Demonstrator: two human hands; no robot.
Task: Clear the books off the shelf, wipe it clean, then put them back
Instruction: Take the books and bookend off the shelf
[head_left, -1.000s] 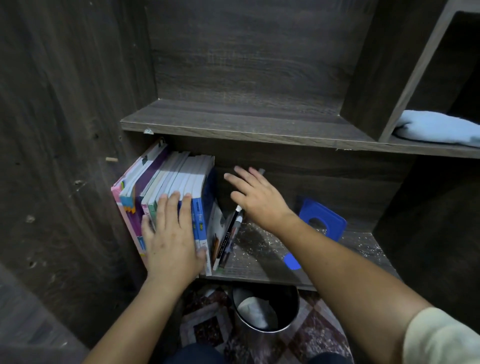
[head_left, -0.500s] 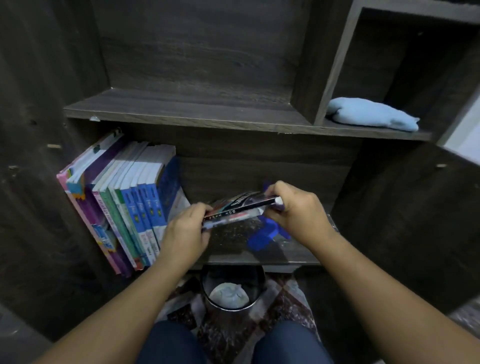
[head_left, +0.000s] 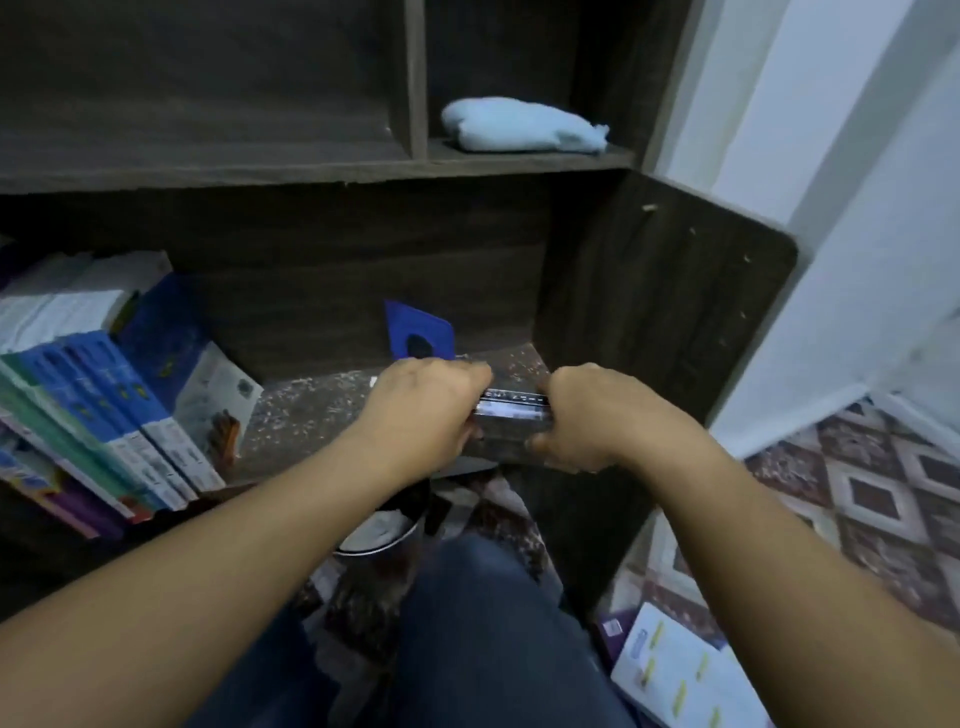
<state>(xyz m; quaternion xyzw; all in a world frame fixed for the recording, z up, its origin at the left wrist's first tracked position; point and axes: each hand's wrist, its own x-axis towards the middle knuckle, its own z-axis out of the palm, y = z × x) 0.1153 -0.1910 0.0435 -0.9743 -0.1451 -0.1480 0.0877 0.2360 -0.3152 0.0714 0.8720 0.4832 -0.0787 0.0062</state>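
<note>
My left hand (head_left: 421, 410) and my right hand (head_left: 587, 415) both grip a pair of thin dark books (head_left: 511, 410), held flat in front of the lower shelf (head_left: 311, 410). That shelf board is speckled with dust and debris. A row of upright books (head_left: 98, 405) with blue, green and purple spines leans at the shelf's left end. A light blue cloth (head_left: 519, 126) lies folded in the upper right compartment.
A blue bookend (head_left: 418, 330) stands at the back of the lower shelf. A bin (head_left: 379, 535) sits on the patterned floor under the shelf. More books (head_left: 675, 670) lie on the floor at the lower right. My knee (head_left: 483, 623) is below my hands.
I pulled the thin dark books out from beside the row and carried them rightward with both hands. The view swung right, showing the floor and the books lying there.
</note>
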